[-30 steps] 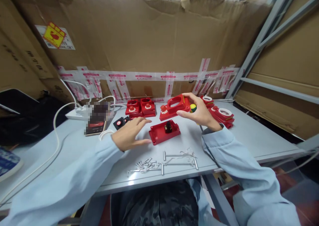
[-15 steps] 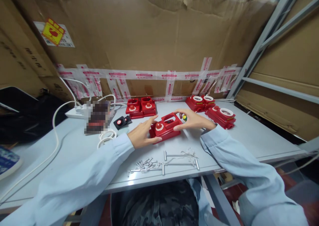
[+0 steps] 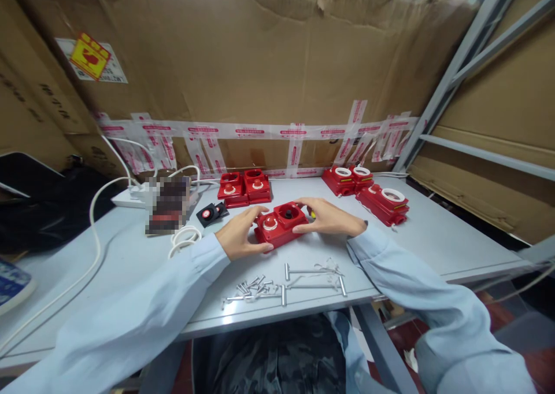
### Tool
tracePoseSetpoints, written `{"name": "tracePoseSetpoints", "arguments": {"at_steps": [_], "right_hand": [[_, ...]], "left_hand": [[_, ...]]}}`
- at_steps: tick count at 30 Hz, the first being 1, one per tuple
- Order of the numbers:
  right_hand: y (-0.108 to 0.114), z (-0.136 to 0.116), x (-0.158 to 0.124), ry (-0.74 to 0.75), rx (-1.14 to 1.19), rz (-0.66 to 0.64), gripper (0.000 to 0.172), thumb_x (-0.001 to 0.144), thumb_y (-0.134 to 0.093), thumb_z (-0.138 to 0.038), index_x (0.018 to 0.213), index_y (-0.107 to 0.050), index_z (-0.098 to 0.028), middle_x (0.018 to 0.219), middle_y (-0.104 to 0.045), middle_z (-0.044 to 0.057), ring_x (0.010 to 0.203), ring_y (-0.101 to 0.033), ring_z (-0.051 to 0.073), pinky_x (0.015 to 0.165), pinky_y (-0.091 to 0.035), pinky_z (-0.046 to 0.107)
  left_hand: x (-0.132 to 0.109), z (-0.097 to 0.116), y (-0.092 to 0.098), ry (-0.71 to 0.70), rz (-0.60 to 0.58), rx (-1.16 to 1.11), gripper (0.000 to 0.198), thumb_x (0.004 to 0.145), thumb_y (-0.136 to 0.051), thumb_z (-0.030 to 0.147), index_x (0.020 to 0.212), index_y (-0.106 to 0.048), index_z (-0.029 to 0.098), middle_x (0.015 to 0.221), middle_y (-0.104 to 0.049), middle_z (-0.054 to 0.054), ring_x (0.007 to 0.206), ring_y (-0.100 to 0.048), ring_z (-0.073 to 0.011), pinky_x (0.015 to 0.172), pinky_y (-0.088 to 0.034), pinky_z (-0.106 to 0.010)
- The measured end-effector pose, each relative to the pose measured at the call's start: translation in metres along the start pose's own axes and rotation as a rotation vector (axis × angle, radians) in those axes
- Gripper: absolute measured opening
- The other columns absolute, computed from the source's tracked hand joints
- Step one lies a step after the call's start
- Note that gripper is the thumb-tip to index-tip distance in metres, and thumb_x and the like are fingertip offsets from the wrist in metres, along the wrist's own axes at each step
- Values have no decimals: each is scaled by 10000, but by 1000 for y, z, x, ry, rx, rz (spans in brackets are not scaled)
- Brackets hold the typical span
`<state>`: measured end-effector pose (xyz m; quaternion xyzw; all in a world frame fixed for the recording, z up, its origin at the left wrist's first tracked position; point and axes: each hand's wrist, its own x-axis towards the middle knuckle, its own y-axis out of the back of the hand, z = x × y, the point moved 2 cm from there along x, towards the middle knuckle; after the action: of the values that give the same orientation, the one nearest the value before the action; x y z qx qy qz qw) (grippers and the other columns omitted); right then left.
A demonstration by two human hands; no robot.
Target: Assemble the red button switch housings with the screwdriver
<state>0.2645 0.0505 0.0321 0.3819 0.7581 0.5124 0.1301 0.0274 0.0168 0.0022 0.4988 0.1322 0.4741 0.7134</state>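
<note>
A red plastic switch box [image 3: 280, 224] lies in the middle of the grey table [image 3: 433, 243]; its cover sits on its base, with a red button on the left and a round hole on the right. My left hand [image 3: 237, 235] grips the box's left end, fingers curled round it. At the right end, my right hand [image 3: 329, 217] lies over the box with fingers pressed on it, and a small yellow-green part [image 3: 312, 213] peeks out under the fingers.
Two finished red boxes [image 3: 245, 188] stand behind, three more with white rings [image 3: 368, 188] at the back right. Loose screws [image 3: 255, 287] and long metal pins [image 3: 312, 278] lie near the front edge. A blurred phone [image 3: 167, 206], white cables [image 3: 104, 220] and a black button part [image 3: 210, 213] lie left.
My right hand brought the red cover down from the air onto the base. My left hand moved in and closed on the box's left end. The box now sits assembled.
</note>
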Motion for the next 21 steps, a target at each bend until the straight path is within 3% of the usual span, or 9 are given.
{"name": "tracePoseSetpoints", "arguments": {"at_steps": [4, 8, 13, 18, 21], "right_hand": [[-1, 0, -2, -63, -92, 113, 769, 691, -722, -525, 1297, -463, -129, 1198, -600, 152, 978, -603, 246, 847, -478, 399], [1, -12, -4, -52, -188, 252, 529, 727, -713, -398, 1147, -509, -149, 1093, -600, 113, 846, -586, 200, 719, -477, 341], [-19, -39, -8, 145, -186, 100, 401, 762, -674, -457, 1026, -537, -188, 960, -652, 51, 841, -606, 189, 726, -451, 310], [-32, -35, -4, 59, -387, 66, 201, 885, -514, -301, 1048, -532, -183, 1009, -645, 89, 842, -615, 211, 679, -424, 316], [-25, -19, 9, -26, -462, 87, 246, 892, -487, -253, 1126, -514, -180, 1076, -630, 112, 869, -616, 217, 715, -428, 320]], "left_hand": [[0, -8, 3, -66, -9, -29, 529, 692, -694, 342, 1145, -466, 190, 1156, -596, -119, 947, -635, -234, 784, -551, -376], [2, -10, -3, -27, 98, -63, 233, 757, -602, 260, 955, -509, 180, 944, -593, -55, 658, -613, -136, 639, -551, -315], [4, 3, -15, -56, 223, -40, 147, 786, -589, 294, 798, -492, 185, 759, -568, -24, 625, -564, -153, 599, -516, -321], [3, 3, -13, -42, 196, -107, 164, 779, -581, 277, 895, -500, 193, 808, -620, -30, 698, -606, -163, 644, -529, -319], [3, -3, -9, -21, 202, -66, 245, 774, -578, 279, 989, -493, 196, 865, -632, -42, 753, -622, -174, 676, -526, -333]]}}
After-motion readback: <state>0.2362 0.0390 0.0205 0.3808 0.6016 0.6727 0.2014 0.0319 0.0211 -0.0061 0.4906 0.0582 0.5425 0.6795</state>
